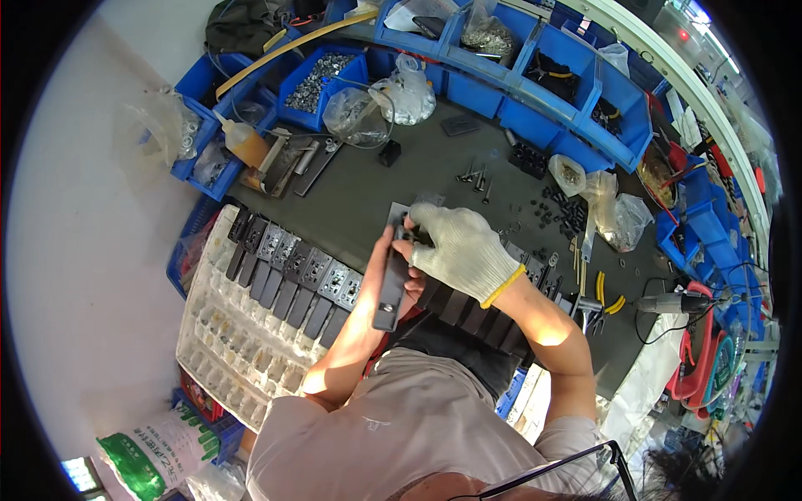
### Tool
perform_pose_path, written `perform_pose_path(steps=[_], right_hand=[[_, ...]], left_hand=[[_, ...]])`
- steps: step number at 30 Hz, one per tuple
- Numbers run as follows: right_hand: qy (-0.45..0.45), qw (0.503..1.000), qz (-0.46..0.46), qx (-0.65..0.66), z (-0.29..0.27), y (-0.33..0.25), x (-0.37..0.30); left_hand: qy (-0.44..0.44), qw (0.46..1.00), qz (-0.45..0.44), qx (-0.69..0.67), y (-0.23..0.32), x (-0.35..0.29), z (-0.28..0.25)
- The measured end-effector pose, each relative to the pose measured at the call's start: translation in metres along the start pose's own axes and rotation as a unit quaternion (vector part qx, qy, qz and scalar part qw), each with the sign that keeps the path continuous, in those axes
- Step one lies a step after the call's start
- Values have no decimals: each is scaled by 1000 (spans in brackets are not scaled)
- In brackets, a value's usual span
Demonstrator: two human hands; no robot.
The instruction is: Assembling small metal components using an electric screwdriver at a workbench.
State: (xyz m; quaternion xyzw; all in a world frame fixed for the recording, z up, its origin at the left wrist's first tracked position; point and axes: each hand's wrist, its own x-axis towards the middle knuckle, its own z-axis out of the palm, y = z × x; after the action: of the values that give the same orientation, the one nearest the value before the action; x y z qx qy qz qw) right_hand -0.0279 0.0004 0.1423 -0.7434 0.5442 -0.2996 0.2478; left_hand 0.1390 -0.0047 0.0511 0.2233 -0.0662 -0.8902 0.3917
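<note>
My left hand (376, 268), bare, is wrapped round a long dark-grey metal lock housing (391, 294), tilted upright in front of my body. Its fingertips show on the bar's right side. My right hand (464, 249) wears a white knit glove with a yellow cuff. Its thumb and fingers are drawn together at the housing's upper end, and they hide whatever is between them. To the left, a row of similar dark housings with plates (305, 271) lies along a pale moulded tray (219, 313). More dark bars (464, 311) are lined up under my right forearm.
Blue parts bins (493, 90) curve round the back of the grey-green bench mat (355, 196). Loose screws (478, 177), black small parts (561, 209), yellow-handled pliers (611, 294) and a power screwdriver (671, 303) lie to the right. An amber squeeze bottle (245, 144) stands back left.
</note>
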Motion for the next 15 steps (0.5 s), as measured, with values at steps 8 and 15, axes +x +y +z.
perform_pose_path(steps=[8,15], right_hand=[[65,993,-53,-87,1,-2,-12],[23,997,-47,-52,11,5,-27]], left_hand=[[-42,986,-64,-148,16,3,-6],[76,997,-10,18,24,6,-1]])
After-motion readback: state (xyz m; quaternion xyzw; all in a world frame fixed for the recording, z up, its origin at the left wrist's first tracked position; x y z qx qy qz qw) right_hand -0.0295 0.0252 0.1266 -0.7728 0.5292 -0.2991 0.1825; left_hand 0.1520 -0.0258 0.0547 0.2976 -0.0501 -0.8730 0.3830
